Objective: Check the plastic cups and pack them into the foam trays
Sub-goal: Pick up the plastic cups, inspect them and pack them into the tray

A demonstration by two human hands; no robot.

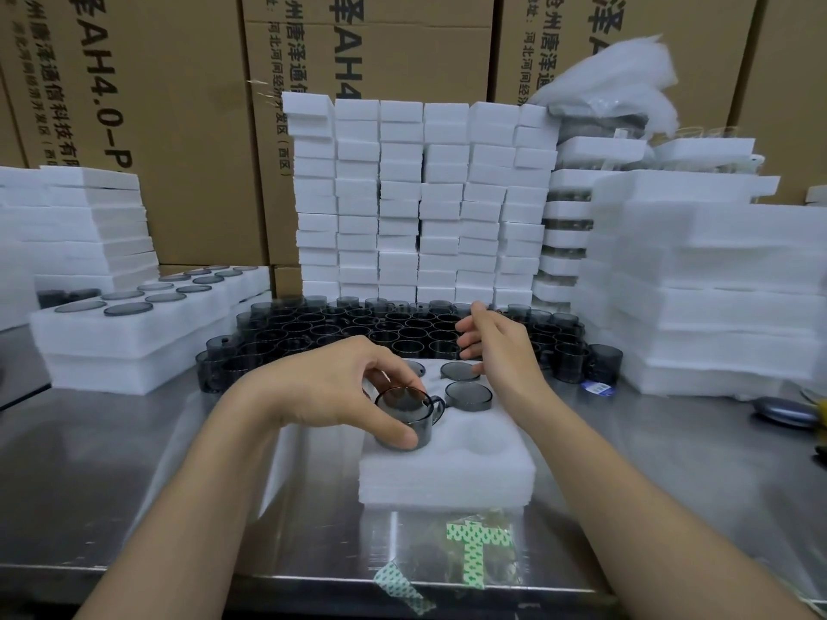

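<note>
Gripping a smoky cup (405, 416) at the near-left pocket of the foam tray (447, 472), left hand (353, 387) curls round it. Right hand (496, 346) hovers loose-fingered, empty, over the loose cups (402, 326). Two packed cups (468, 395) sit in far pockets.

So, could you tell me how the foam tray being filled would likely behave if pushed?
The foam tray looks light for its bulk, so it would probably slide easily on the shiny steel table. Its soft, fuzzy edges suggest it dents or flexes rather than cracks. Few seated cups weigh it down.
</note>
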